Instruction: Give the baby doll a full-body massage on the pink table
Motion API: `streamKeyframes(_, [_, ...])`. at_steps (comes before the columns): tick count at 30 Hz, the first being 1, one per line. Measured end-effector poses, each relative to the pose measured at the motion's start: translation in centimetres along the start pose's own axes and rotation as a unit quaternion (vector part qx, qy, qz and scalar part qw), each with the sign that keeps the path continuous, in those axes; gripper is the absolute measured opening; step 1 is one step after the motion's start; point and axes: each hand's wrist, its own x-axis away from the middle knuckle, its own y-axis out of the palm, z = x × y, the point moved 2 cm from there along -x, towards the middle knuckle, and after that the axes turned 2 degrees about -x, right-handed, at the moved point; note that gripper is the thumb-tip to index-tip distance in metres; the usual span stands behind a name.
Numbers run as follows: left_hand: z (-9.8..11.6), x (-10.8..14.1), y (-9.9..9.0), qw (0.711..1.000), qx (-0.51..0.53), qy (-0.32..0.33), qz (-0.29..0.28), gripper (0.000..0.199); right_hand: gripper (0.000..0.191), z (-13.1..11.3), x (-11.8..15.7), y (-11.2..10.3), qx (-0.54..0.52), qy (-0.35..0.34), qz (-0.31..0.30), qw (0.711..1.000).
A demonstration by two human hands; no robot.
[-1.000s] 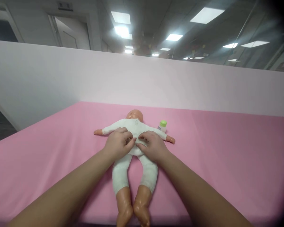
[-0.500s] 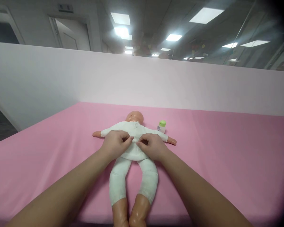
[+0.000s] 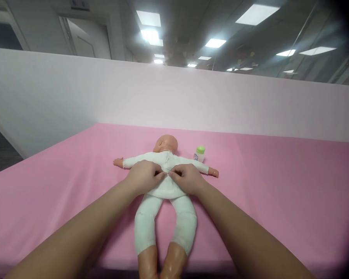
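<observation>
A baby doll [image 3: 168, 190] with a white cloth body and hard plastic head, hands and legs lies belly-down, its arms spread and its head away from me. My left hand [image 3: 145, 176] rests on the left side of its back, thumb and fingertips pinched on the cloth near the middle. From the right, my right hand [image 3: 187, 178] does the same, thumb against forefinger. The fingertips of both hands almost meet over the doll's spine. Whatever fold of cloth sits inside the pinches is mostly hidden by the fingers.
Beyond the doll's right-hand arm stands a small bottle [image 3: 199, 154] with a green cap. The pink padded surface [image 3: 264, 193] ends at a low white wall [image 3: 192, 100] at the back and left. Its front edge passes under the doll's legs.
Both hands have drawn inward, so the gap between their fingertips over the doll's back has narrowed. The view has shifted slightly.
</observation>
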Motion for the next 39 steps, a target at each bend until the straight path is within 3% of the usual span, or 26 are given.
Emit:
streamKeyframes(3, [0.1, 0.0, -0.2, 0.999, -0.025, -0.025, -0.024, 0.053, 0.035, -0.2, 0.1, 0.2, -0.011, -0.007, 0.010, 1.000])
streamKeyframes(9, [0.7, -0.1, 0.5, 0.992, -0.066, 0.060, 0.086, 0.023, 0.015, -0.6, -0.3, 0.3, 0.068, -0.070, 0.116, 0.988])
streamKeyframes(12, [0.7, 0.1, 0.8, 0.984, -0.088, 0.087, 0.125, 0.024, 0.014, -0.4, -0.5, 0.4, 0.101, -0.077, 0.152, 0.980])
streamKeyframes(14, [0.6, 0.0, 1.1, 0.985, -0.083, 0.092, 0.118, 0.026, 0.016, -0.1, -0.6, 0.5, 0.104, -0.071, 0.136, 0.983])
streamKeyframes(18, [0.1, -0.3, 1.6, 0.992, -0.045, 0.111, 0.049, 0.023, 0.026, 0.3, -0.5, 0.8, 0.113, -0.053, 0.066, 0.990])
streamKeyframes(22, [-0.1, -0.4, 1.8, 0.992, -0.038, 0.118, 0.038, 0.024, 0.026, 0.4, -0.4, 0.7, 0.111, -0.043, 0.057, 0.991])
streamKeyframes(27, [0.3, -0.1, 1.4, 0.991, -0.066, 0.096, 0.074, 0.025, 0.015, 0.3, -0.4, 0.5, 0.079, -0.058, 0.088, 0.991])
streamKeyframes(31, [0.5, 0.1, 1.1, 0.985, -0.089, 0.087, 0.123, 0.039, 0.010, 0.3, -0.5, 0.1, 0.081, -0.070, 0.154, 0.982])
streamKeyframes(33, [0.4, 0.1, 1.2, 0.985, -0.077, 0.095, 0.119, 0.044, 0.010, 0.5, -0.6, 0.0, 0.080, -0.068, 0.161, 0.981])
streamKeyframes(39, [0.0, -0.1, 2.0, 0.989, -0.054, 0.131, 0.049, 0.035, 0.019, 0.5, -0.5, 0.5, 0.094, -0.049, 0.050, 0.993])
